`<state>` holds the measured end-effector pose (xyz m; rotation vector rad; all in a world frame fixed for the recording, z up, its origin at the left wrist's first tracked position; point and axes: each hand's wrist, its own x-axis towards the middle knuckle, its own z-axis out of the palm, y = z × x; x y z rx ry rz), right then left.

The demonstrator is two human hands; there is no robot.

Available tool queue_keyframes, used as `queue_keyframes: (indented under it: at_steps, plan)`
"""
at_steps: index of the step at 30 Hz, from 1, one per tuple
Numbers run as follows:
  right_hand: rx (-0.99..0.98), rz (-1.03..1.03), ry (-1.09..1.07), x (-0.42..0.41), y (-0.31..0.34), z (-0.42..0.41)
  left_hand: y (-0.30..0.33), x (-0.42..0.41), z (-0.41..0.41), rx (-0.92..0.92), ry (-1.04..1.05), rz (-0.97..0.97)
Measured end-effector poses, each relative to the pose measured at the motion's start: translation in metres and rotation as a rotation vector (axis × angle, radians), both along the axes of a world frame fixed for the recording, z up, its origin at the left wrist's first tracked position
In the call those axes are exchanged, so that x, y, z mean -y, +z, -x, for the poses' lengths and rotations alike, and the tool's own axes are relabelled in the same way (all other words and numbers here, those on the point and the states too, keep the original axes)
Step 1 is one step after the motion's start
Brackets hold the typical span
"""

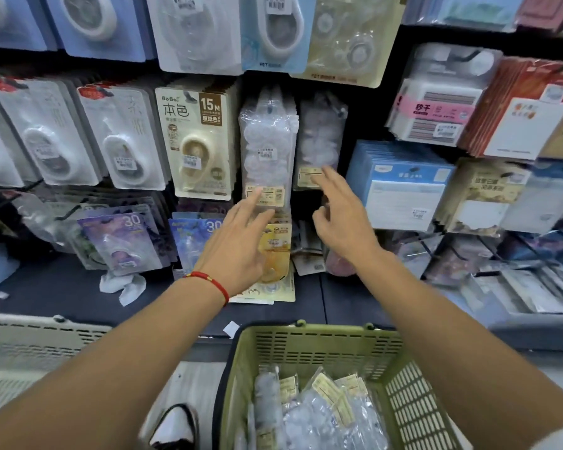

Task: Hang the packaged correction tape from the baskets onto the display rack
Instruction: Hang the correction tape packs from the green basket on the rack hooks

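Two rows of clear-bagged correction tape hang on the display rack: a full stack (267, 147) in the middle and a thinner one (319, 138) to its right. My left hand (241, 241) reaches up with straight fingers, its fingertips touching the yellow label at the bottom of the full stack. Fingers spread, my right hand (342, 216) touches the label of the right-hand stack. Neither hand holds a pack. Below, a green basket (309, 345) holds several more clear packs (319, 414).
Carded correction tapes (199, 138) hang to the left, and paper pads (400, 183) to the right. Loose packs lie on the dark shelf (65, 293) under my hands. A beige basket (30, 339) stands at the lower left. A shoe (176, 427) shows on the floor.
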<state>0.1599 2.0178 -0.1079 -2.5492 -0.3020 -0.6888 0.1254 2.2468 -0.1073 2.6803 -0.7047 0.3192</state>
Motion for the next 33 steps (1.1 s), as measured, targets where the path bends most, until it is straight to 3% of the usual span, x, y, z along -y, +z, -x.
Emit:
queue_keyframes:
  at_steps: [2,4,7,9,12,16,22,26,30,33]
  plan:
    - [0.14,0.029,0.074,0.012,-0.02,0.036,-0.011,-0.01,0.006,-0.06,-0.021,-0.086]
    - [0.131,0.028,0.089,0.026,-0.047,0.069,-0.024,-0.021,0.018,-0.147,-0.071,-0.198]
    - [-0.188,-0.045,0.047,0.038,-0.099,0.108,-0.058,-0.032,0.043,-0.268,-0.114,-0.332]
    - [-0.443,0.029,0.052,0.036,-0.137,0.127,-0.087,-0.032,0.066,-0.33,-0.072,-0.383]
    - [-0.808,0.164,0.155,0.016,-0.19,0.151,-0.139,-0.028,0.112,-0.438,-0.036,-0.312]
    - [-1.139,0.134,0.305,-0.022,-0.239,0.182,-0.191,-0.033,0.165,-0.531,0.043,-0.181]
    - [-1.343,-0.137,0.39,-0.103,-0.276,0.212,-0.189,-0.036,0.175,-0.542,0.125,0.051]
    - [-1.294,-0.376,0.278,-0.106,-0.282,0.214,-0.187,-0.039,0.177,-0.543,0.16,0.064]
    - [-1.293,-0.408,0.227,-0.102,-0.284,0.211,-0.189,-0.035,0.181,-0.546,0.196,0.085]
    - [-1.293,-0.656,0.131,-0.098,-0.289,0.209,-0.192,-0.031,0.183,-0.543,0.23,0.089]
